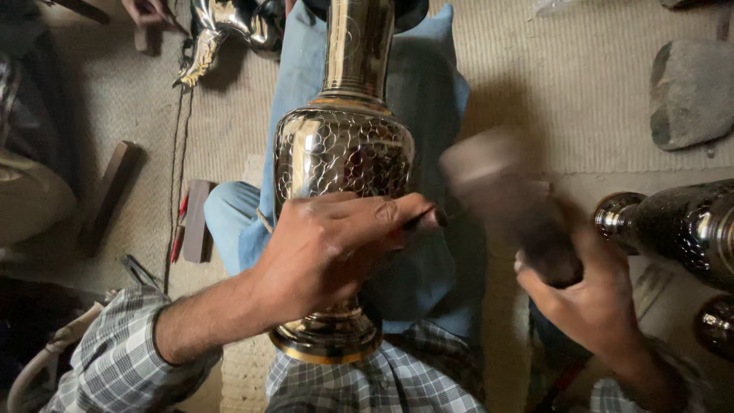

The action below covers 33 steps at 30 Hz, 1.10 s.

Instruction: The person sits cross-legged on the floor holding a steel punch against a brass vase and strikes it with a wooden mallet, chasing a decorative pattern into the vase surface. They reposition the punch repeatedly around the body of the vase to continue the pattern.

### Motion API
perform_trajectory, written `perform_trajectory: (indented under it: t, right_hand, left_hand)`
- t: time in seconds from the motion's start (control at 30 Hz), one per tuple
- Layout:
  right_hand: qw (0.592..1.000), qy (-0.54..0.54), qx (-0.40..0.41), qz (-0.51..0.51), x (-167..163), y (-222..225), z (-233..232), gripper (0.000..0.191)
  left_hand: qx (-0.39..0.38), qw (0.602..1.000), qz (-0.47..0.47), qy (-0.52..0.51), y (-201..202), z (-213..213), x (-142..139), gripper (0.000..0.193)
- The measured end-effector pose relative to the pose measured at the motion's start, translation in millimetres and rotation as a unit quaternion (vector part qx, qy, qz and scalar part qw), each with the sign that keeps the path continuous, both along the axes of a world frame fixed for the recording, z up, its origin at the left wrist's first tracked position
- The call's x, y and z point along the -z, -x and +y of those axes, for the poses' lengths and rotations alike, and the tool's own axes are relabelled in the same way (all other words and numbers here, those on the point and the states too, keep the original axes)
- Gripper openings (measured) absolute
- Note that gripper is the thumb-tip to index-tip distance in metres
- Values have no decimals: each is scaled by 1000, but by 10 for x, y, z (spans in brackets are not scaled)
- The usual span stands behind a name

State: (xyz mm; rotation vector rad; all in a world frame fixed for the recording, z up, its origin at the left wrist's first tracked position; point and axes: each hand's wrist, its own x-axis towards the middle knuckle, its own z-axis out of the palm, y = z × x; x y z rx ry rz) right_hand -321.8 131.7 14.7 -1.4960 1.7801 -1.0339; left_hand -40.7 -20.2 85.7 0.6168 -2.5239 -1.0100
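Note:
A tall polished metal vase (344, 145) with an engraved scale pattern lies along my lap on a blue cloth (428, 92), its foot toward me. My left hand (336, 245) rests over the vase's belly and grips a thin dark chisel (427, 221) whose tip points right at the vase's side. My right hand (589, 298) holds a wooden mallet (505, 199), blurred with motion, just right of the chisel's end.
Another engraved metal vessel (673, 226) lies at the right. A grey stone (692, 92) sits at the upper right on the woven mat. Another person's hand (145, 11) and a shiny metal piece (222, 30) are at top left. Wooden blocks (195, 222) lie on the left.

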Motion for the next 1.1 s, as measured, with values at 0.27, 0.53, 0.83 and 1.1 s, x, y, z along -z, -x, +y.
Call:
perform_trajectory:
  t: [0.27, 0.53, 0.83, 1.1]
  right_hand:
    - [999, -10, 45, -3, 179, -101, 197, 39]
    - [973, -5, 164, -162, 772, -498, 533, 57]
    - [943, -66, 270, -180, 1031, -962, 821, 47]
    - [922, 92, 304, -220, 1081, -1057, 994, 40]
  left_hand:
    - [47, 999, -21, 2, 46, -56, -41, 68]
    - [14, 997, -34, -64, 211, -273, -34, 44]
    - [288, 944, -114, -113, 486, -501, 202, 39]
    - [420, 873, -84, -236, 568, -659, 310, 47]
